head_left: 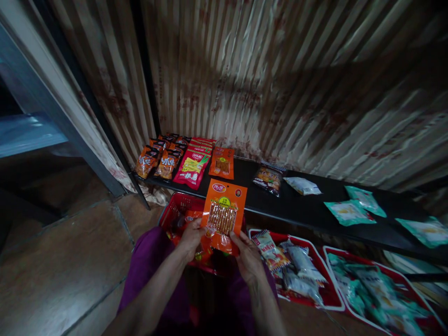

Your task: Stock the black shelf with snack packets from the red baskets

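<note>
An orange snack packet (223,212) with a clear window showing brown sticks is held up between both hands. My left hand (192,237) pinches its lower left edge, and my right hand (247,256) grips the lower right corner. Below it is a red basket (180,199) with more orange and red packets inside, partly hidden by my hands. Just behind the held packet, a smaller-looking orange packet (222,163) lies on the black shelf (241,186). Red and yellow packets (193,165) are beside it on the left, then brown-orange packets (168,163) at the shelf's left end.
Farther right on the shelf lie a dark packet (269,178), a white packet (302,185) and several green packets (349,212). On the floor are a red basket of white packets (325,298) and one of green packets (367,322). A black post (145,70) rises at the left.
</note>
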Available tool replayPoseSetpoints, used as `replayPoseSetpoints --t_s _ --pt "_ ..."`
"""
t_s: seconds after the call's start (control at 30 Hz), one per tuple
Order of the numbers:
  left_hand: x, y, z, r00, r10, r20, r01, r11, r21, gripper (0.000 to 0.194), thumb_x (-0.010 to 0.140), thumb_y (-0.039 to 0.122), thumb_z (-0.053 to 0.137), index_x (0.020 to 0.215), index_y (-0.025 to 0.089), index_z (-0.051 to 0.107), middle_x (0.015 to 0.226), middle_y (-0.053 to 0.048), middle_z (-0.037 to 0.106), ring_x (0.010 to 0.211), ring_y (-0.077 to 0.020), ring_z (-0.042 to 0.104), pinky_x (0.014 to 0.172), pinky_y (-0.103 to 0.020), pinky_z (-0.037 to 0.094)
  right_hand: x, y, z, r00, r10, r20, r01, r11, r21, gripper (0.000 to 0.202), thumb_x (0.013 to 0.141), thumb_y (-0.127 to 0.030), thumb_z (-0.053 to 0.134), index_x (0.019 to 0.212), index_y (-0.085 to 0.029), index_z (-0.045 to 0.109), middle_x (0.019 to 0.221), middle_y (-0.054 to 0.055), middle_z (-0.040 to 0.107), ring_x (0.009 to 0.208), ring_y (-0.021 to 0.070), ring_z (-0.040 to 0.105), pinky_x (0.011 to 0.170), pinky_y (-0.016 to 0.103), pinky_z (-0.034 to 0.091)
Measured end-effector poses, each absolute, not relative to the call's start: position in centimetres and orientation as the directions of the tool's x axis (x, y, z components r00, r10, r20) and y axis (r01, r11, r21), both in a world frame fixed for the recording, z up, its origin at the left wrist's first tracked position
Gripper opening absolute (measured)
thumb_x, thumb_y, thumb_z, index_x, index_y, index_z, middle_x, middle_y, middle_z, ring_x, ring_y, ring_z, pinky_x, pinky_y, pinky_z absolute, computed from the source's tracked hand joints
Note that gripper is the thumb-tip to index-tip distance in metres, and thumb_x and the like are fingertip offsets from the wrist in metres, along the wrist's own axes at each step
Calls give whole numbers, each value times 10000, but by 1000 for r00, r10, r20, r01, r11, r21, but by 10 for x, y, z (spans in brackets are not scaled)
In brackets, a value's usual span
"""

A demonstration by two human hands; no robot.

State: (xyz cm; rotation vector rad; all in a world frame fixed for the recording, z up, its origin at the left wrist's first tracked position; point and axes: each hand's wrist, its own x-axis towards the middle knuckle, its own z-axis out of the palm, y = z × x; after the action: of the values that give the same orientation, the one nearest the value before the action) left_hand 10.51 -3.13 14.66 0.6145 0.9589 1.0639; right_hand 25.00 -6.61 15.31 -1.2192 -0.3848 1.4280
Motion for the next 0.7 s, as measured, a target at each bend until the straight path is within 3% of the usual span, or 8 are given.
replayPoseSetpoints --t_s 0.37,0.7 --pt "122 -11 112 102 897 -430 -454 426 782 347 562 199 669 904 142 687 773 -60 708 724 -204 652 709 -318 495 251 -56 124 218 830 -514 -561 -324 -762 456 506 -324 823 919 -196 678 861 36 738 780 230 688 661 312 539" --pt "130 17 128 22 908 -417 -377 394 838 274 604 176 622 873 152 668 821 -43 704 784 -190 642 750 -299 486 260 -23 118 274 796 -539 -581 -310 -753 400 473 -291 829 821 -176 668 779 32 734 743 220 692 620 283 544"
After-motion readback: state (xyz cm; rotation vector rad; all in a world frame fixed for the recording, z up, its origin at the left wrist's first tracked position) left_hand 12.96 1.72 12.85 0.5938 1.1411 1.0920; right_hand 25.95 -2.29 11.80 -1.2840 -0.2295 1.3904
